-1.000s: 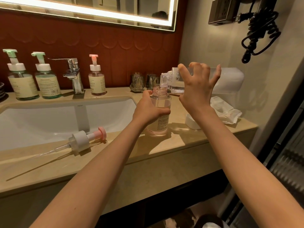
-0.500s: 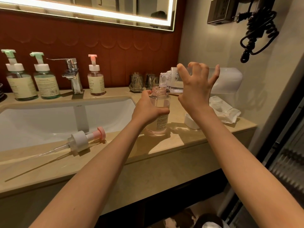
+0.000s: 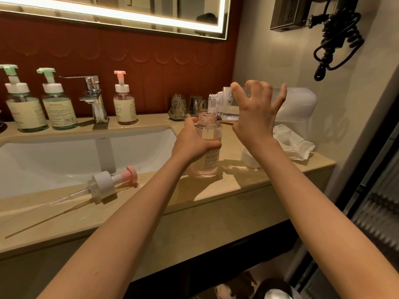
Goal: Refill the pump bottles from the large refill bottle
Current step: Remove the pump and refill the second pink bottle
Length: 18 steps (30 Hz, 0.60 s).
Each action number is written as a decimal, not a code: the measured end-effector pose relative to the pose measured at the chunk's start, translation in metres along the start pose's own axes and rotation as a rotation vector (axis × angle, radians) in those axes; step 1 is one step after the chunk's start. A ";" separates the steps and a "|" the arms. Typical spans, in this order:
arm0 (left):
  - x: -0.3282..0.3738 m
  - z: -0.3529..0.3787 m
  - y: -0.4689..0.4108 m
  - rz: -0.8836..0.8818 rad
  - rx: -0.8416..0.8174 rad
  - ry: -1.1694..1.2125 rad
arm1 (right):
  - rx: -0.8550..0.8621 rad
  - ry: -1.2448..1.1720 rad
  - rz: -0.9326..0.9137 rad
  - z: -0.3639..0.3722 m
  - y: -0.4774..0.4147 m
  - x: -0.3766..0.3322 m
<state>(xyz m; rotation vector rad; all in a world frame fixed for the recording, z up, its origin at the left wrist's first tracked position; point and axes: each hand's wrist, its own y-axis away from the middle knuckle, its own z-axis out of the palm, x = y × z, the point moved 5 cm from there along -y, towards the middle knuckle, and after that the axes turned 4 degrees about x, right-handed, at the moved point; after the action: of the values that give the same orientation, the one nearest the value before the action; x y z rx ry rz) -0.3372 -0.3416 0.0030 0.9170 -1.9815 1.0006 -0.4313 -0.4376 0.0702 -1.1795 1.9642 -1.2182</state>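
Note:
My left hand (image 3: 192,145) grips an open clear pump bottle (image 3: 208,160) with a pink tint, standing on the beige counter (image 3: 237,184) right of the sink. My right hand (image 3: 257,113) holds the large clear refill bottle (image 3: 224,102) tipped on its side, its neck over the open bottle's mouth, and clear liquid runs down into it. The removed pump head (image 3: 108,183), white with a pink top and a long tube, lies on the counter's front edge. Three capped pump bottles stand at the back: two green-topped (image 3: 23,104) (image 3: 57,102) and one pink-topped (image 3: 124,102).
A chrome faucet (image 3: 94,98) stands behind the white sink (image 3: 64,156). Two glass tumblers (image 3: 177,108) sit at the back. A white cap (image 3: 249,158) and crumpled wrapping (image 3: 291,143) lie to the right. A tissue box (image 3: 300,104) and a coiled black cord (image 3: 339,39) hang on the right wall.
Both hands and both bottles hold almost the same place while the liquid keeps running; the view has shifted very slightly.

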 end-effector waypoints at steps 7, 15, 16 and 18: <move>-0.001 0.001 -0.001 -0.004 0.004 -0.005 | -0.011 -0.004 0.005 0.000 0.000 0.000; -0.001 0.001 -0.002 -0.003 0.004 -0.001 | -0.016 -0.002 0.005 0.001 0.000 0.000; -0.002 0.001 -0.002 -0.002 0.005 -0.001 | -0.012 -0.002 0.005 0.001 0.000 0.000; -0.002 0.001 -0.002 0.000 0.006 -0.004 | 0.001 0.001 0.005 0.000 0.000 0.000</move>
<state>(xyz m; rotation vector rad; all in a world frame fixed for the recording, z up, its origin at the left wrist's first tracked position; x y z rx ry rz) -0.3347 -0.3429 0.0017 0.9233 -1.9825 1.0064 -0.4310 -0.4373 0.0704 -1.1734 1.9660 -1.2169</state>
